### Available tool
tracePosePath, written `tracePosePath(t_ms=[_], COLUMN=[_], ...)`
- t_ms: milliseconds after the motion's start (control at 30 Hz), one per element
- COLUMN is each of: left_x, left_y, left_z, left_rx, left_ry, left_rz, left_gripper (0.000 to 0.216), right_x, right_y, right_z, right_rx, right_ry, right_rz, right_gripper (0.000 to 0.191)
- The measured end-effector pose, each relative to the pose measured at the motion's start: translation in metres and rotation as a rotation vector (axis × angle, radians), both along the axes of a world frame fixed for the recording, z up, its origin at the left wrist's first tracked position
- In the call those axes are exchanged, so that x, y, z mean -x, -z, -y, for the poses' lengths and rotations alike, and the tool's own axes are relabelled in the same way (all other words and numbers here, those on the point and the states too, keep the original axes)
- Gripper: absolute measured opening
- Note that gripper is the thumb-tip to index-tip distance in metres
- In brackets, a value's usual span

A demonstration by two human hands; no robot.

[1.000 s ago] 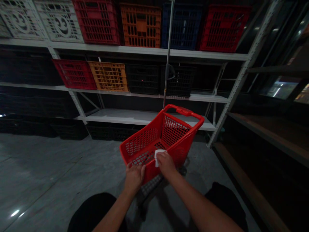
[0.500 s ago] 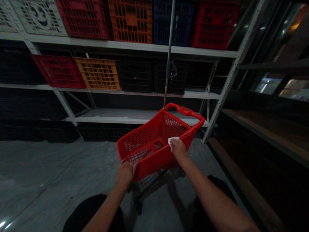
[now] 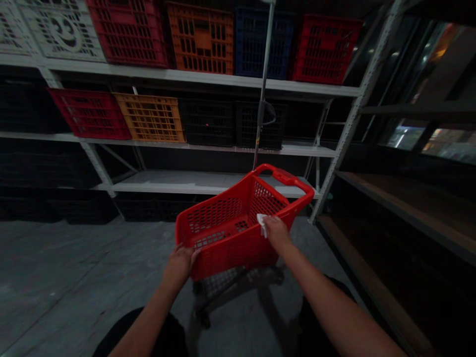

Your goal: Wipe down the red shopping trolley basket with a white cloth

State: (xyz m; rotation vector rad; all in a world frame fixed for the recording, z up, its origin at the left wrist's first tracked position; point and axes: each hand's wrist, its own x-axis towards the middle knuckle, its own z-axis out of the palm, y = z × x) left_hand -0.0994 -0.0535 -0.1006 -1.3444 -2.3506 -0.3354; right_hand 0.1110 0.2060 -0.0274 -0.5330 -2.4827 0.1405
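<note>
A red plastic shopping cart stands on the floor in front of me, its handle end at the far right. My left hand grips the rim at the cart's near left corner, fingers curled over the edge. My right hand is closed on a white cloth, pressed against the near long side's rim. The cloth hangs partly over that edge; whether it is fabric or paper is hard to tell. A tall metal pole rises from behind the cart's handle end.
White metal shelving runs behind the cart, holding coloured crates such as an orange one and a yellow one. Brown shelves stand close on the right. Dark crates sit low at the left.
The cart and my left hand have shifted slightly left in view. My right hand stays on the near rim with the cloth, which now hangs lower over the outer side.
</note>
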Motion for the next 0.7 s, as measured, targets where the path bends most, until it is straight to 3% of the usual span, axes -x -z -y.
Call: tracePosePath(t_ms=[167,267,367,533,700], left_x=[0.017,0.01,-0.012,-0.05,-0.044], left_y=[-0.005,-0.015,-0.028,-0.04,-0.041], left_z=[0.01,0.009,-0.012,-0.07,-0.083], left_rx=[0.058,0.021,-0.084,-0.116,-0.049], left_ry=[0.053,-0.041,-0.127,-0.068,-0.097], left_rz=[0.073,0.061,0.011,0.023,0.047], left_gripper=[0.047,0.045,0.042,0.043,0.047], right_x=[-0.008,-0.001,0.012,0.046,0.042], right_y=[-0.022,-0.02,-0.011,0.0,-0.014], right_z=[-0.016,-0.007,0.009,0.043,0.036], right_rx=[-0.024,-0.054,-0.041,-0.007,0.011], right_ry=[0.134,0.099,0.041,-0.126,-0.093], right_rz=[-0.026,0.021,0.09,0.19,0.236], right_gripper=[0.023,0.021,0.021,0.024,0.024])
